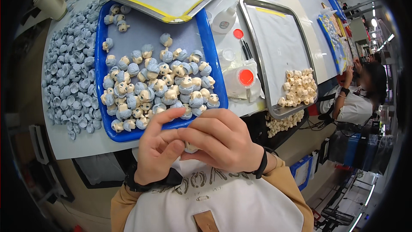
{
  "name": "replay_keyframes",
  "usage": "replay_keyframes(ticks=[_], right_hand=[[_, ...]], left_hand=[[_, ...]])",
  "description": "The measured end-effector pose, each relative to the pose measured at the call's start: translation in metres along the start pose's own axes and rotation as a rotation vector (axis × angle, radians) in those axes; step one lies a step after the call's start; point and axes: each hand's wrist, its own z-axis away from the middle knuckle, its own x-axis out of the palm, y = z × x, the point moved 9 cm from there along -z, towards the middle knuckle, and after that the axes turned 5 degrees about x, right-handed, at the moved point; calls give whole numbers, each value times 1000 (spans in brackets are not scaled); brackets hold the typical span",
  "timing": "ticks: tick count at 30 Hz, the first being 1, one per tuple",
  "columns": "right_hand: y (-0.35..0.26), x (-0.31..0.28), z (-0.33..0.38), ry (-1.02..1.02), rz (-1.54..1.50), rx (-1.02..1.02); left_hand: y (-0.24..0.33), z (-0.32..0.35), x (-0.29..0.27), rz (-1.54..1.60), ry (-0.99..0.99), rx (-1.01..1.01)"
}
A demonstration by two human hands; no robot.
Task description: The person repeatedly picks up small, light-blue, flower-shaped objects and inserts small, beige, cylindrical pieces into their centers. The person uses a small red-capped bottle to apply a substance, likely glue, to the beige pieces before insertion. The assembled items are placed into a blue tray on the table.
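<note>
Head view shows our right hand (221,139) pinching a small pale piece (190,147), mostly hidden between the fingers; our left hand (155,151) curls in close beside it, but we can't tell if those fingers actually grip. Probably light, stiff plastic, maybe a bit slick, so we'd hold it gently by the sides, off any paint. Doll heads (186,86) crowd the blue tray (214,56) just beyond our fingers.

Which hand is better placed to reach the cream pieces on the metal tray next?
Probably your right hand: the chunky cream pieces lie to its right, at the near end of the rectangular silver metal tray. Your left hand is farther away. Both hands meet at a mostly hidden pale piece.
</note>
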Motion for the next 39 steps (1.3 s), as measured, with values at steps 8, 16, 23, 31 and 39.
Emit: replay_keyframes(ticks=[8,16,23,31,39], right_hand=[[-6,6,2,-24,90,-50],[7,-8,13,-169,-191,128],[13,-22,14,-86,-168,240],[24,-29,27,12,-137,293],[25,-23,25,-21,-143,310]], left_hand=[[-6,-1,3,13,-71,-27],[54,0,-17,-678,154,242],[106,-10,-46,-1125,469,263],[131,124,-142,-1670,953,306],[103,108,-180,-1665,931,272]])
